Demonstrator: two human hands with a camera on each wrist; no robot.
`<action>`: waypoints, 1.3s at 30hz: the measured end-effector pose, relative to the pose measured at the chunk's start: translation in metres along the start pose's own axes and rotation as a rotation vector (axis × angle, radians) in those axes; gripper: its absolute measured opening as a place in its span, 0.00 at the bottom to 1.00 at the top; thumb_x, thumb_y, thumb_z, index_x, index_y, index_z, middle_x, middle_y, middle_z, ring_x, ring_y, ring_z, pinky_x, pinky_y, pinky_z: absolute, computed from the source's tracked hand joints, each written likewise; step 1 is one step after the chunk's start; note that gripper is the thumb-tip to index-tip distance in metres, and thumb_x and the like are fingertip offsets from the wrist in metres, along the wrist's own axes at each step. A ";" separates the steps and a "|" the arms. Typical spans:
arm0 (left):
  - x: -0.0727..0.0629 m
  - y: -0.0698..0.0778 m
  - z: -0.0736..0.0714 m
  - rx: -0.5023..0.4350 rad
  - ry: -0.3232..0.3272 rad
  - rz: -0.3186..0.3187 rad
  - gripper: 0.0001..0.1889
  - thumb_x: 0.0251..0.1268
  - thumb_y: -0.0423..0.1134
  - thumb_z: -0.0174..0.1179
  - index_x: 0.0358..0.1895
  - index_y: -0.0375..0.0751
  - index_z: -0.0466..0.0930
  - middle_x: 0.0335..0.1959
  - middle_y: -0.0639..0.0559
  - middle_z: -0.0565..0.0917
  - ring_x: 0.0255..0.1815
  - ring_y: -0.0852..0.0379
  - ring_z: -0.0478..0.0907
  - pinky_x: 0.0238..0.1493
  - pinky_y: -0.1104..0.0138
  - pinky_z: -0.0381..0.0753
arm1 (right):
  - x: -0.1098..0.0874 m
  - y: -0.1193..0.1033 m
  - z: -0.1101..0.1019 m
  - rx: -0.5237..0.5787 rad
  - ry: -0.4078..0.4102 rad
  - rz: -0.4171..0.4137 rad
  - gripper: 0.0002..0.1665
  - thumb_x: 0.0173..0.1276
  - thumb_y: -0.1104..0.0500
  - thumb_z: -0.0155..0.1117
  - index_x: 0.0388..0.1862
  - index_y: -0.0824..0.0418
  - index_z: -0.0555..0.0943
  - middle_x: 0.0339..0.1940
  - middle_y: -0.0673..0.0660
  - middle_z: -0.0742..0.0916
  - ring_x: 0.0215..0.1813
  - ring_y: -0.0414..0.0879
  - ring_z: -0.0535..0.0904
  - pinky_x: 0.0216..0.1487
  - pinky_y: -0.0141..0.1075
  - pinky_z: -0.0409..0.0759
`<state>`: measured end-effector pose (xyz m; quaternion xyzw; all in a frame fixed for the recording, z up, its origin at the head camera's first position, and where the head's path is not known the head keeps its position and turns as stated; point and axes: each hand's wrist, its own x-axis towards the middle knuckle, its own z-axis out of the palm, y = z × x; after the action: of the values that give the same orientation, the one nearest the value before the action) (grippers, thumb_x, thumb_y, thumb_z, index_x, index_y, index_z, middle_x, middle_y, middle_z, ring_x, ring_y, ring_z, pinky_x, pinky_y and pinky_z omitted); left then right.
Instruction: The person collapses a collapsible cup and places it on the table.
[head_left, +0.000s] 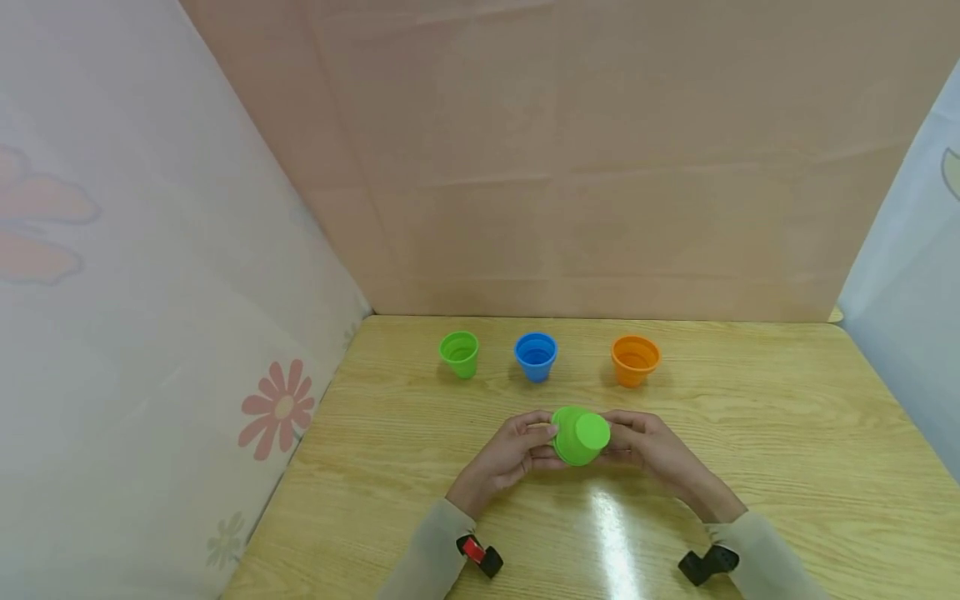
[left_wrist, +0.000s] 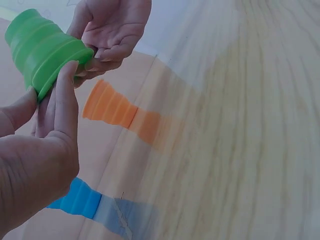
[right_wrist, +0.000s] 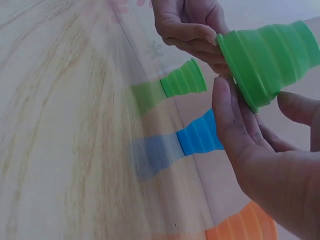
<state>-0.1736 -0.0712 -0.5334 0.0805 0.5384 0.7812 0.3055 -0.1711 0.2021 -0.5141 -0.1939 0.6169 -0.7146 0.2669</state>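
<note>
Between both hands a green ribbed cup (head_left: 573,437) is held above the table, its narrow base tipped up toward the head camera and its wide rim facing down and away. My left hand (head_left: 517,450) pinches the rim side with the thumb against the wall and the fingers at the rim. From the other side my right hand (head_left: 651,450) grips the cup likewise, its thumb (right_wrist: 297,107) on the wall and fingers under the rim. In the left wrist view the same cup (left_wrist: 45,47) shows its ribbed side.
Behind the hands a second green cup (head_left: 460,354), a blue cup (head_left: 536,357) and an orange cup (head_left: 634,360) stand upright in a row on the wooden table (head_left: 360,483). A beige backdrop (head_left: 562,208) rises at the far edge, with a flowered white sheet (head_left: 165,292) at the left.
</note>
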 end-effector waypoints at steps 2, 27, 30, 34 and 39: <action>0.000 -0.001 0.000 -0.013 0.015 -0.008 0.18 0.84 0.34 0.51 0.69 0.33 0.75 0.60 0.36 0.87 0.51 0.54 0.91 0.55 0.58 0.91 | 0.000 0.000 0.001 0.017 -0.008 0.003 0.17 0.87 0.58 0.48 0.62 0.49 0.83 0.56 0.44 0.90 0.55 0.41 0.89 0.61 0.40 0.89; 0.004 0.004 0.003 0.032 0.176 -0.011 0.20 0.78 0.45 0.63 0.59 0.32 0.86 0.50 0.32 0.90 0.47 0.45 0.92 0.51 0.54 0.91 | 0.003 0.004 0.001 0.141 0.036 0.052 0.15 0.87 0.57 0.51 0.59 0.54 0.84 0.55 0.46 0.90 0.56 0.43 0.89 0.62 0.46 0.89; 0.006 0.002 0.003 0.050 0.184 -0.012 0.20 0.78 0.46 0.62 0.59 0.31 0.86 0.49 0.32 0.91 0.45 0.46 0.92 0.50 0.54 0.92 | 0.003 0.005 0.000 0.145 0.029 0.049 0.16 0.87 0.58 0.50 0.58 0.53 0.85 0.55 0.46 0.91 0.56 0.43 0.90 0.62 0.46 0.89; 0.009 0.000 0.004 0.052 0.192 -0.022 0.21 0.77 0.47 0.64 0.58 0.31 0.86 0.48 0.33 0.91 0.43 0.46 0.93 0.50 0.54 0.92 | 0.002 0.006 -0.002 0.142 0.020 0.051 0.17 0.87 0.58 0.49 0.58 0.52 0.86 0.55 0.46 0.91 0.56 0.42 0.89 0.61 0.44 0.89; 0.007 -0.003 0.006 0.057 0.182 -0.044 0.23 0.76 0.49 0.65 0.57 0.31 0.86 0.48 0.32 0.91 0.45 0.44 0.93 0.51 0.53 0.92 | 0.001 0.012 -0.003 0.139 0.027 0.086 0.16 0.87 0.56 0.49 0.58 0.53 0.85 0.55 0.46 0.91 0.56 0.42 0.89 0.60 0.42 0.90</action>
<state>-0.1754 -0.0616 -0.5352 0.0061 0.5877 0.7626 0.2702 -0.1719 0.2030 -0.5264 -0.1383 0.5773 -0.7461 0.3017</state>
